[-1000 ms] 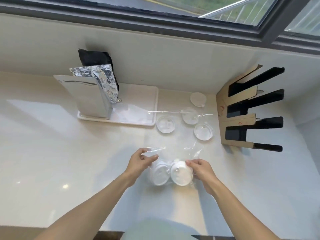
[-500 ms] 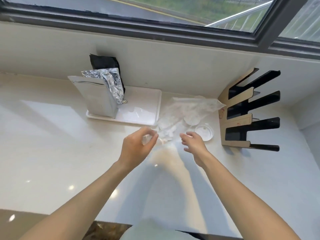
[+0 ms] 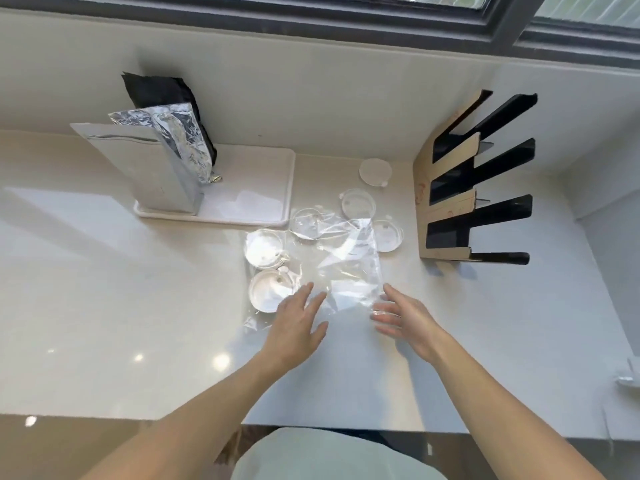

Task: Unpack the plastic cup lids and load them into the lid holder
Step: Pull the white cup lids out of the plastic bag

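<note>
Both hands are held low over the pale glossy bench (image 3: 104, 306), palms down. The left hand (image 3: 296, 325) has its fingers (image 3: 304, 294) straight and slightly spread, their tips laid at the near edge of a crumpled clear plastic bag (image 3: 349, 271); nothing is pinched. The right hand (image 3: 403, 318) has its fingers (image 3: 382, 311) extended and spread too, touching or just above the bag's near right corner; contact cannot be told, the fingers are blurred.

The bag lies flat and looks empty, spread between the hands and the loose lids. Six round translucent plastic cup lids are seen on the bench: one just beside the left fingertips (image 3: 268, 291), one behind it (image 3: 265, 249), one partly under the bag's far edge (image 3: 308, 221), one further back (image 3: 358, 204), one at the bag's right side (image 3: 388, 235), and a frosted one (image 3: 375, 171) furthest back near the wall.

The lid holder, a brown cardboard-backed rack with black slotted arms (image 3: 450, 202), stands at the right, near the lids but apart from them. No lid is visible in its slots.

At the left a white rectangular tray (image 3: 256, 192) carries a silver foil pouch (image 3: 149, 168) standing upright, a crumpled foil bag (image 3: 183, 140) and a black bag (image 3: 156, 91) behind it. A dark window frame (image 3: 311, 15) runs above the wall.
</note>
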